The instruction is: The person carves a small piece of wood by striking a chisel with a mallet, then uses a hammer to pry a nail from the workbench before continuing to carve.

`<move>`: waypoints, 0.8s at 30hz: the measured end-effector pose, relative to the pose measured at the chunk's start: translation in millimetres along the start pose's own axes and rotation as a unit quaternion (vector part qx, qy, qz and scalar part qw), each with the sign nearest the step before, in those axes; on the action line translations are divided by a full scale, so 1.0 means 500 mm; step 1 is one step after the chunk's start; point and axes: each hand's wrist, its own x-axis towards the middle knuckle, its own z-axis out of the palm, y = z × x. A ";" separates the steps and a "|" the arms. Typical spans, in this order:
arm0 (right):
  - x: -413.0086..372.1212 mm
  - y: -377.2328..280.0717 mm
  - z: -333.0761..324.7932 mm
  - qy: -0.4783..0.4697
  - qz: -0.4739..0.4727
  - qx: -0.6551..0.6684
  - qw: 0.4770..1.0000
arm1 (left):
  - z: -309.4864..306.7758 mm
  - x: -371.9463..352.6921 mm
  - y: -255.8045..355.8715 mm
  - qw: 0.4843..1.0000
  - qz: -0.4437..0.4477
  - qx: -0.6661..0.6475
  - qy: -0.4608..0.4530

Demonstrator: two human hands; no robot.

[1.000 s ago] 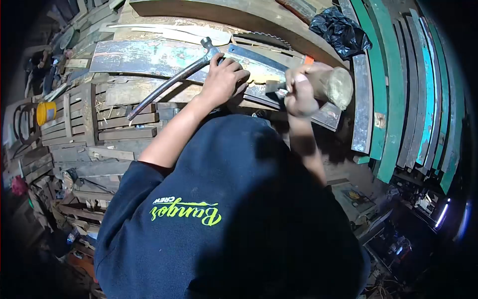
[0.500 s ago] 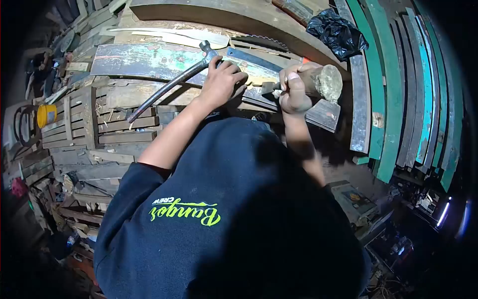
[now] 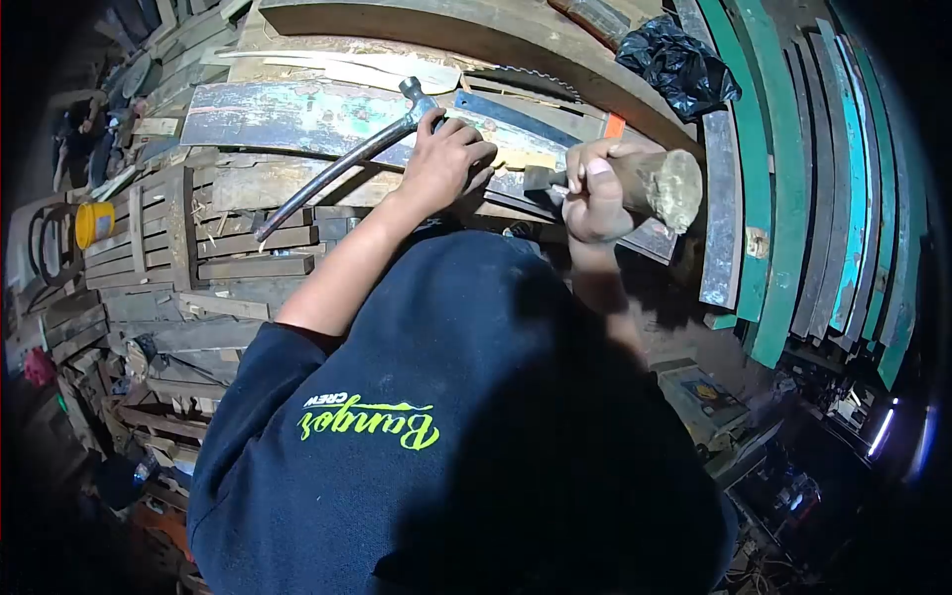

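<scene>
My right hand point(image 3: 595, 203) is wrapped round a chisel, its dark blade pointing left and its thick wooden handle point(image 3: 674, 188) ending in a pale, battered butt. The blade point(image 3: 540, 180) is beside a short pale strip of wood point(image 3: 526, 159) on the worn painted board point(image 3: 288, 114). My left hand point(image 3: 448, 157) bends its fingers down over the near end of that strip; the fingertips are partly hidden. A claw hammer point(image 3: 362, 154) lies against the left hand, head up by the index finger, handle slanting down to the left.
Behind the hands lie a dark saw-like blade point(image 3: 521, 117) with an orange part point(image 3: 615, 127) and a twisted auger bit point(image 3: 540, 74). A thick beam point(image 3: 436, 30) crosses the top. A black plastic bag point(image 3: 679, 69) and green boards point(image 3: 788, 198) are at right, a yellow bucket point(image 3: 94, 225) at left.
My right hand and the chisel have moved a little to the right, and the handle has swung slightly downward. More of the orange part shows. My left hand and the hammer stay nearly still.
</scene>
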 end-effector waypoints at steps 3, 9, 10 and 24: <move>-0.007 0.025 0.001 0.020 0.019 -0.054 0.998 | 0.000 0.004 0.001 1.000 -0.012 0.004 -0.009; -0.001 0.013 -0.009 0.010 0.009 0.009 1.000 | -0.006 0.010 -0.002 1.000 -0.001 0.001 0.001; -0.004 0.019 -0.008 0.028 0.010 0.030 0.999 | -0.005 0.004 0.001 1.000 0.002 0.001 0.003; -0.008 0.024 0.002 0.019 0.052 -0.016 0.998 | 0.002 0.006 -0.001 1.000 -0.009 0.005 -0.010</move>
